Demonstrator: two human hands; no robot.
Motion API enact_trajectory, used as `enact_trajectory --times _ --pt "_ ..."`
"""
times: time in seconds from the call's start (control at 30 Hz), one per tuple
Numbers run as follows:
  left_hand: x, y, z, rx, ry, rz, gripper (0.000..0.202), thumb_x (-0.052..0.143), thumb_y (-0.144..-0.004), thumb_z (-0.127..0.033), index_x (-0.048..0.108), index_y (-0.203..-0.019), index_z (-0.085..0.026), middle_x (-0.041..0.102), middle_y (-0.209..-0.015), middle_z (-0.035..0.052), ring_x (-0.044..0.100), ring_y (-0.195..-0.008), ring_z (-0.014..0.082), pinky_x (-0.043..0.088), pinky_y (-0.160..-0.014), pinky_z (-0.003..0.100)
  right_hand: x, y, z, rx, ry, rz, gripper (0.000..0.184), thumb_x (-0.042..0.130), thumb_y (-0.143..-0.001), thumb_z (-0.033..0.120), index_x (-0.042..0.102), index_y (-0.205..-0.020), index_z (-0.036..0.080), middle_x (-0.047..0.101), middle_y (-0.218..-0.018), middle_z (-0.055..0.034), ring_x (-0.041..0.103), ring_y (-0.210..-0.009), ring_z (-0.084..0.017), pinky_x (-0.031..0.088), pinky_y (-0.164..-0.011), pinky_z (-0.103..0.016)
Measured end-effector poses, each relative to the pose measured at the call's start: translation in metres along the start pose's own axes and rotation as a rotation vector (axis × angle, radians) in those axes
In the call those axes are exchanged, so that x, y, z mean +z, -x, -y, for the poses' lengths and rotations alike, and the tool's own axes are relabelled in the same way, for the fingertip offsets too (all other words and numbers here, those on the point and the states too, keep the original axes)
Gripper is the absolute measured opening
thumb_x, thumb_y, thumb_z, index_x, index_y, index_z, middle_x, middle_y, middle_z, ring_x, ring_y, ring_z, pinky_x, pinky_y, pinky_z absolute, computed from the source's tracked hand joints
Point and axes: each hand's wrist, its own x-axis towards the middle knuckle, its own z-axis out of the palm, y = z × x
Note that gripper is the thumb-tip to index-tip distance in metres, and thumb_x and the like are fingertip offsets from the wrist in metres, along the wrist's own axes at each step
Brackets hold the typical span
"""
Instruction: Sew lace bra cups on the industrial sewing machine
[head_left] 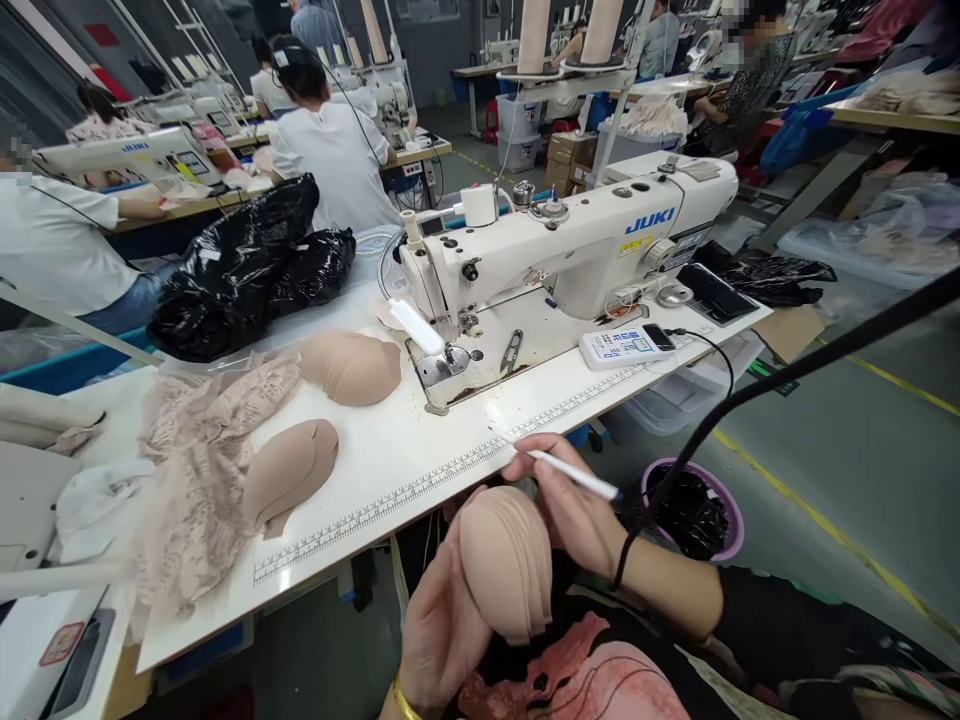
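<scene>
My left hand point(442, 625) is cupped under a stack of beige bra cups point(506, 560), holding it over my lap just below the table's front edge. My right hand point(574, 505) is closed in a pinch on a white pen point(559, 465), whose tip points toward the table edge above the stack. Two more piles of beige cups point(352, 365) point(289, 470) lie on the white table point(420, 450), left of the needle. Pink lace fabric point(199, 470) lies spread beside them.
A white JUKI sewing machine point(570, 240) stands on the table with thread snips point(511, 350) and a control panel point(626, 345) by it. Black plastic bags point(240, 265) sit at the back left. A purple bin point(694, 510) stands on the floor at right. Other workers sit behind.
</scene>
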Motion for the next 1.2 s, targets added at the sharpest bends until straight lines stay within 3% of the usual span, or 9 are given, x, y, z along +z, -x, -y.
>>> enact_trajectory --times 0.07,0.13,0.3,0.5,0.73,0.93,1.07,1.2 --pt "-0.01 0.004 -0.006 0.073 0.005 0.034 0.066 0.075 -0.093 -0.047 0.058 -0.155 -0.031 0.059 -0.16 0.006 0.04 -0.157 0.0361 0.037 -0.129 0.049 -0.01 -0.009 0.005 -0.023 -0.042 -0.07 0.031 0.066 -0.104 0.057 0.066 -0.106 0.027 0.063 -0.068 0.0033 0.054 -0.065 -0.017 0.045 -0.069 -0.031" --pt "-0.019 0.007 -0.012 0.109 0.012 0.077 0.07 0.075 -0.092 -0.042 0.054 -0.159 -0.035 0.059 -0.16 0.0055 0.045 -0.154 0.0356 0.039 -0.128 0.048 -0.016 -0.015 0.01 -0.001 -0.08 -0.064 0.031 0.07 -0.101 0.056 0.063 -0.103 0.026 0.056 -0.055 0.0066 0.045 -0.056 -0.016 0.038 -0.061 -0.029" --pt "-0.029 0.01 -0.019 0.153 -0.024 0.101 0.077 0.078 -0.091 -0.042 0.048 -0.162 -0.037 0.055 -0.163 0.0076 0.051 -0.149 0.0369 0.042 -0.126 0.051 -0.013 -0.017 0.019 0.123 -0.073 0.096 0.037 0.066 -0.104 0.056 0.058 -0.091 0.023 0.061 -0.057 0.0047 0.043 -0.054 -0.013 0.031 -0.058 -0.027" --pt "-0.033 0.012 -0.025 0.12 -0.14 0.094 0.088 0.087 -0.083 -0.042 0.049 -0.162 -0.032 0.051 -0.164 0.0116 0.051 -0.148 0.0407 0.04 -0.126 0.056 -0.003 -0.025 0.016 0.191 -0.131 0.061 0.04 0.071 -0.098 0.058 0.056 -0.088 0.022 0.056 -0.05 0.0075 0.041 -0.051 -0.012 0.03 -0.06 -0.027" --pt "-0.038 0.008 -0.024 0.117 -0.183 0.066 0.094 0.089 -0.081 -0.044 0.045 -0.163 -0.033 0.056 -0.159 0.0132 0.057 -0.141 0.039 0.045 -0.122 0.056 0.002 -0.029 0.016 0.262 -0.193 0.132 0.038 0.071 -0.097 0.055 0.055 -0.084 0.022 0.055 -0.046 0.0078 0.04 -0.048 -0.011 0.031 -0.06 -0.027" --pt "-0.039 0.007 -0.023 0.12 -0.196 0.038 0.09 0.09 -0.079 -0.045 0.051 -0.159 -0.032 0.058 -0.155 0.0128 0.058 -0.139 0.0383 0.046 -0.12 0.055 -0.004 -0.029 0.022 0.165 -0.138 0.086 0.039 0.069 -0.1 0.056 0.054 -0.086 0.022 0.055 -0.047 0.0088 0.038 -0.047 -0.01 0.029 -0.059 -0.027" --pt "-0.032 0.006 -0.024 0.12 -0.202 0.005 0.089 0.092 -0.076 -0.046 0.056 -0.156 -0.031 0.061 -0.15 0.0135 0.06 -0.137 0.0387 0.047 -0.119 0.055 -0.006 -0.028 0.021 0.145 -0.038 0.164 0.039 0.063 -0.106 0.057 0.054 -0.089 0.023 0.057 -0.05 0.0082 0.04 -0.049 -0.011 0.03 -0.058 -0.026" --pt "-0.021 0.006 -0.024 0.118 -0.19 -0.027 0.088 0.093 -0.074 -0.047 0.059 -0.153 -0.03 0.065 -0.144 0.0149 0.063 -0.132 0.0392 0.049 -0.118 0.056 -0.005 -0.028 0.022 0.156 -0.072 0.218 0.038 0.061 -0.107 0.056 0.055 -0.09 0.022 0.056 -0.05 0.0084 0.039 -0.047 -0.01 0.029 -0.055 -0.026"
